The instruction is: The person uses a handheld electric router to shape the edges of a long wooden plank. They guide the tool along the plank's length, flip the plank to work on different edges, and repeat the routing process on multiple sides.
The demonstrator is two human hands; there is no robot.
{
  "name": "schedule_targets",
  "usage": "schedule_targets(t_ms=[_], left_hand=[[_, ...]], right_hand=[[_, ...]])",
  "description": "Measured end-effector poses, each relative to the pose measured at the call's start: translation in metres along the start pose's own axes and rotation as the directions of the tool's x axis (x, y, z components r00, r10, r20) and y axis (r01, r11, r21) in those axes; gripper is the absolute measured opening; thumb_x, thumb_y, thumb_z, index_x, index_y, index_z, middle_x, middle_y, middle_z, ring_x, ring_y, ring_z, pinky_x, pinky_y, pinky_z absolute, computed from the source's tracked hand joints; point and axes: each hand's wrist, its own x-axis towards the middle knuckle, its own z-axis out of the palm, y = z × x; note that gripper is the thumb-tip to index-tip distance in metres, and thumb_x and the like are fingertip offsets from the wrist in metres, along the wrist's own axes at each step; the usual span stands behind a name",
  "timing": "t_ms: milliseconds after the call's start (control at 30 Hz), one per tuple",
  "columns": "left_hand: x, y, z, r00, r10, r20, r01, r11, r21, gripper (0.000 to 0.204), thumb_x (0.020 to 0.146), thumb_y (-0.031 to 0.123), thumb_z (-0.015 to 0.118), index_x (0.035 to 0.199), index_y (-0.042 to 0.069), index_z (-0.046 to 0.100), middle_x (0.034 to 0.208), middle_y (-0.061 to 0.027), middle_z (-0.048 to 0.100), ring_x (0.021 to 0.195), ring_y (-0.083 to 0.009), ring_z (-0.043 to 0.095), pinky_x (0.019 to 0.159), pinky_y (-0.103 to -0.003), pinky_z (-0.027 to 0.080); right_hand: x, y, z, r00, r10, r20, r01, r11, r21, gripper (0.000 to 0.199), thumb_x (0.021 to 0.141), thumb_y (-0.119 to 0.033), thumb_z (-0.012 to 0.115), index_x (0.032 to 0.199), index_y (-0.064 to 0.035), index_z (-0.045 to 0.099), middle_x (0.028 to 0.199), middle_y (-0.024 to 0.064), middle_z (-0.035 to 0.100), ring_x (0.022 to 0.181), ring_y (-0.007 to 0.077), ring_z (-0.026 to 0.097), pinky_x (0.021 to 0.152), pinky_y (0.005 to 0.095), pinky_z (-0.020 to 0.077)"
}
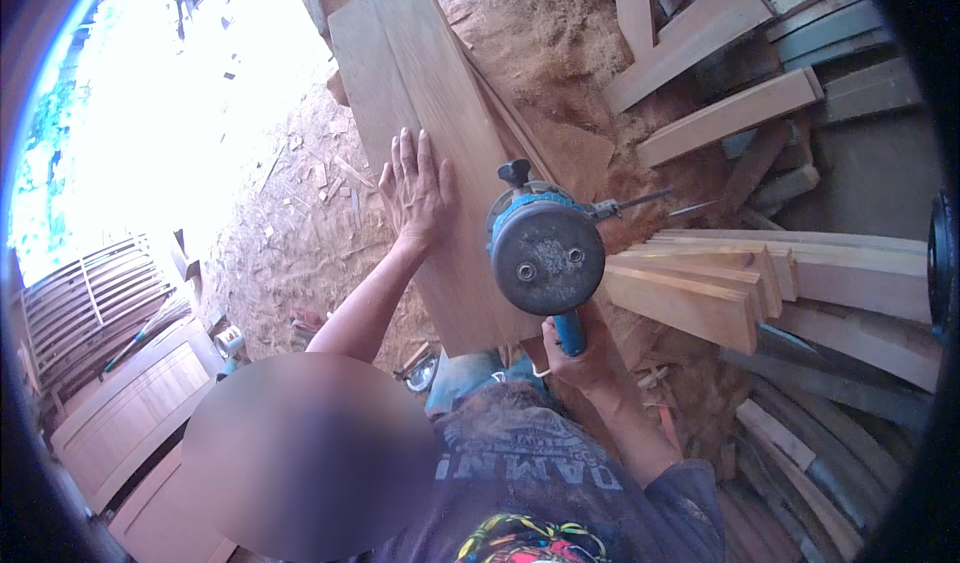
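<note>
A wide brown wooden board (420, 73) runs away from my body, its near end close to my lap. My left hand (418, 195) lies flat on the board's face, fingers stretched out and slightly apart. On the board's right edge sits a blue and dark grey router (548, 258), seen from above by its round cap. A black knob (513, 172) and a metal rod (640, 200) stick out from it. My right hand (582, 358) is wrapped around the router's blue handle. The router's bit and base are hidden beneath its body.
Sawdust and wood chips cover the ground (300, 183). Cut wooden wedges (690, 293) fan out close to the right of the router. Stacked planks (730, 118) lie at the far right. Panelled wooden doors (140, 403) lean at the left. Bright light washes out the upper left.
</note>
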Motion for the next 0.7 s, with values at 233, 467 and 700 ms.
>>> schedule_targets(t_ms=[233, 467, 700], left_hand=[[0.002, -0.005, 0.008, 1.0, -0.001, -0.023, 0.002, 0.999, 0.043, 0.067, 0.11, 0.042, 0.051, 0.166, 0.007, 0.039, 0.175, -0.0218, 0.03, 0.164, -0.0368, 0.024, 0.129, -0.056, 0.019], [0.001, -0.003, 0.003, 1.0, -0.001, -0.006, 0.001, 1.0, 0.021, 0.067, 0.109, 0.04, 0.053, 0.166, 0.006, 0.039, 0.175, -0.0223, 0.03, 0.164, -0.0375, 0.024, 0.128, -0.056, 0.018], [0.002, 0.0, -0.001, 0.999, -0.026, 0.029, 0.026, 1.0, -0.005, 0.068, 0.109, 0.039, 0.052, 0.166, 0.005, 0.038, 0.176, -0.0228, 0.027, 0.165, -0.0383, 0.021, 0.128, -0.057, 0.017]], right_hand=[[0.031, -0.004, 0.007, 1.0, -0.001, -0.019, 0.002, 0.999, 0.036, 0.02, 0.093, -0.002, 0.075, 0.11, -0.0041, 0.066, 0.086, 0.007, 0.072, 0.081, 0.0178, 0.074, 0.072, 0.0348, 0.0573], [0.049, 0.01, 0.026, 0.993, 0.073, -0.091, -0.063, 0.992, 0.109, 0.013, 0.09, 0.001, 0.078, 0.098, -0.0042, 0.069, 0.082, 0.0033, 0.072, 0.076, 0.0119, 0.071, 0.068, 0.0308, 0.0542], [0.081, 0.001, 0.034, 0.993, 0.069, -0.094, -0.052, 0.984, 0.173, 0.009, 0.093, 0.0, 0.077, 0.095, -0.0036, 0.069, 0.082, -0.0005, 0.07, 0.074, 0.0078, 0.067, 0.067, 0.0289, 0.0529]])
